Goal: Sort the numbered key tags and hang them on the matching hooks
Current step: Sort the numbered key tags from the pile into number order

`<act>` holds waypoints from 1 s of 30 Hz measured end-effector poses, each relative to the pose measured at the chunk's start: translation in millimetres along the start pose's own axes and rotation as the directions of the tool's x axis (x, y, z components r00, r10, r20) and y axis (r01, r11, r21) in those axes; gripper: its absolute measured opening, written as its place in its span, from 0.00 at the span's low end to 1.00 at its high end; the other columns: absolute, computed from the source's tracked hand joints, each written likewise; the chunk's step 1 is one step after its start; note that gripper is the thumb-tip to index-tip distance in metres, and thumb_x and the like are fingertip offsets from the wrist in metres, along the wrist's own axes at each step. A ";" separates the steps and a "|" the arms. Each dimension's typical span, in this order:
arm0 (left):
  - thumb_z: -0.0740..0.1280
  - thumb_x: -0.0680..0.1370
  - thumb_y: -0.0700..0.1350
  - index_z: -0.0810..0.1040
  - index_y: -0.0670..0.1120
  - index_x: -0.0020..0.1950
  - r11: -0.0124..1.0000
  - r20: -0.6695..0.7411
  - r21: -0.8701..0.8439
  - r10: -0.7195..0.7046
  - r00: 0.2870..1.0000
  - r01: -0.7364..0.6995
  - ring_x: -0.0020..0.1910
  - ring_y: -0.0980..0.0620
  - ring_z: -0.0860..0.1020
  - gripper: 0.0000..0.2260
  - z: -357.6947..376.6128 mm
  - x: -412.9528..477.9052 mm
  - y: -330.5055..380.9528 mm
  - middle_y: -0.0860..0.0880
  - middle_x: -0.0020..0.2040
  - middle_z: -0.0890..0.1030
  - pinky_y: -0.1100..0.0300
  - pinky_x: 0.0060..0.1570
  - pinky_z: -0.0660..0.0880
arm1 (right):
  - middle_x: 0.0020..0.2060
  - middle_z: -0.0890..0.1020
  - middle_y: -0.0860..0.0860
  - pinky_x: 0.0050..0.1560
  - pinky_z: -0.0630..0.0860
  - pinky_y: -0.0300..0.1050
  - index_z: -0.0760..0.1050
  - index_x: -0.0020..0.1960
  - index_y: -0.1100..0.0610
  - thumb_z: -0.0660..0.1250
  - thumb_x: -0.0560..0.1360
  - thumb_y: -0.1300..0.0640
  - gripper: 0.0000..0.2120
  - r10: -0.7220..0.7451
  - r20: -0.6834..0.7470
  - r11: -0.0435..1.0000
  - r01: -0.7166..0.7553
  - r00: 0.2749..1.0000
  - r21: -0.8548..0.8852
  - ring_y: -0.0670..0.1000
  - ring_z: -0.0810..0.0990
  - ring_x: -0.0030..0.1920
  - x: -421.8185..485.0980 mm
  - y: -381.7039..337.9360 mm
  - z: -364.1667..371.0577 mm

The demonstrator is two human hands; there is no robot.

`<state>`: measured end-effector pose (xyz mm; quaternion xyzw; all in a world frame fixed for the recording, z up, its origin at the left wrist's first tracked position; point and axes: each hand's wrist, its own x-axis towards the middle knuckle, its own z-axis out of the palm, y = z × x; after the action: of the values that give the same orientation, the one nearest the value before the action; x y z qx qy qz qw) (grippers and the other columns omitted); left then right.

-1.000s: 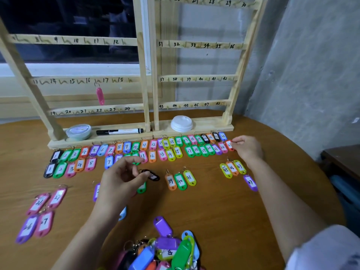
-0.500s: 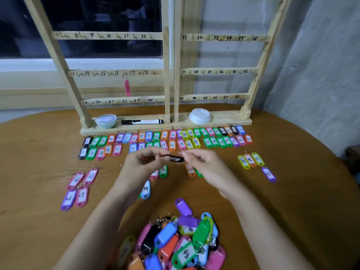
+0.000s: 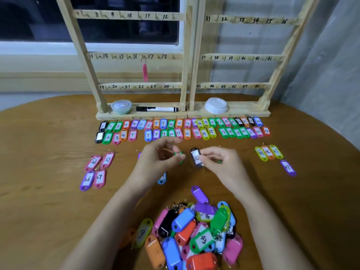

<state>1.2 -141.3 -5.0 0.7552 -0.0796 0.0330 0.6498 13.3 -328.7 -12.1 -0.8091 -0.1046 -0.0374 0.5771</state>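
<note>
- Head view, nearest me: a heap of unsorted tags [image 3: 194,234] lies on the table [image 3: 48,211], so I judge plenty of sorting is left.
- Just beyond it, my right hand [image 3: 224,164] pinches a black tag [image 3: 196,157]. My left hand [image 3: 157,158] hovers beside it with fingers curled, and I cannot tell whether it holds anything.
- Farther on, rows of numbered tags [image 3: 187,131] lie sorted below the rack [image 3: 187,55].
- Only one pink tag [image 3: 144,72] hangs, near hook 17, so hanging has barely begun.

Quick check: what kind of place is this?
Likely a plain indoor room used as a sorting station: a wooden table beside a bare grey wall, a dark window behind, and a numbered wooden hook rack.
</note>
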 end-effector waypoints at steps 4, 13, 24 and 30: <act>0.75 0.70 0.37 0.80 0.53 0.45 0.964 0.172 0.220 0.109 0.979 -0.146 0.40 0.59 0.78 0.11 -2.2 0.4 -8.0 0.49 0.43 0.83 0.64 0.43 0.75 | 0.40 0.83 0.46 0.38 0.74 0.27 0.79 0.46 0.54 0.70 0.74 0.63 0.05 0.153 -0.150 0.978 -0.128 0.977 0.164 0.36 0.81 0.37 4.4 4.6 -11.7; 0.76 0.70 0.37 0.85 0.45 0.51 0.891 0.487 0.375 0.047 0.872 -0.257 0.45 0.63 0.79 0.11 18.3 -3.2 -16.4 0.57 0.43 0.82 0.73 0.47 0.72 | 0.42 0.83 0.46 0.39 0.74 0.27 0.79 0.49 0.52 0.70 0.75 0.61 0.05 0.172 -0.197 0.977 -0.141 0.965 0.161 0.33 0.80 0.39 7.1 10.1 -13.2; 0.74 0.71 0.40 0.84 0.48 0.52 0.831 0.523 0.376 0.175 0.834 -0.410 0.48 0.57 0.76 0.11 22.1 -6.2 -19.0 0.57 0.45 0.81 0.59 0.51 0.73 | 0.44 0.83 0.45 0.40 0.74 0.26 0.79 0.51 0.54 0.70 0.75 0.60 0.06 0.186 -0.198 0.977 -0.160 0.962 0.141 0.37 0.81 0.41 7.7 12.1 -12.8; 0.75 0.71 0.38 0.82 0.46 0.55 0.839 0.511 0.361 0.187 0.839 -0.407 0.45 0.58 0.75 0.13 21.3 -2.9 -22.6 0.53 0.43 0.79 0.67 0.47 0.72 | 0.42 0.81 0.42 0.39 0.73 0.25 0.79 0.50 0.52 0.70 0.75 0.60 0.06 0.189 -0.197 0.979 -0.168 0.962 0.118 0.34 0.80 0.40 7.9 9.6 -11.6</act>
<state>0.9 -158.9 -30.8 0.8496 -0.3393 -0.0240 0.4031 23.7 -341.6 -15.7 -0.7768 0.0277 -0.0641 0.6258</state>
